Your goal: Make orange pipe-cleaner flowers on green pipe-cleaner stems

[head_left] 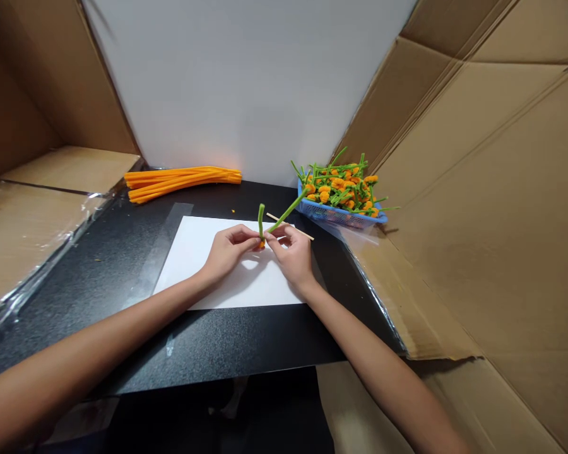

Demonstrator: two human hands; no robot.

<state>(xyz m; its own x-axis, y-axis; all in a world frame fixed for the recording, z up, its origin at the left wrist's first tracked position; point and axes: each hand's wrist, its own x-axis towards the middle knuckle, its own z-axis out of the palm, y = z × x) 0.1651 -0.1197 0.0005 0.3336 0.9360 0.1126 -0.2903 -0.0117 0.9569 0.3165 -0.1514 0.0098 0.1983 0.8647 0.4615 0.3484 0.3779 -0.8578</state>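
Note:
Above a white sheet of paper, my left hand and my right hand meet fingertip to fingertip. Both are closed, pinching a small orange piece with a green fuzzy stem between them. One end of the green stem stands upright; the other slants up to the right, toward the basket. The orange piece is mostly hidden by my fingers. A thin wooden stick lies just behind my right hand, partly covered by it.
Orange fuzzy stems lie in a bundle at the back left. A blue basket of orange and green pieces stands at the back right. Cardboard walls flank the black table, and a white panel rises behind.

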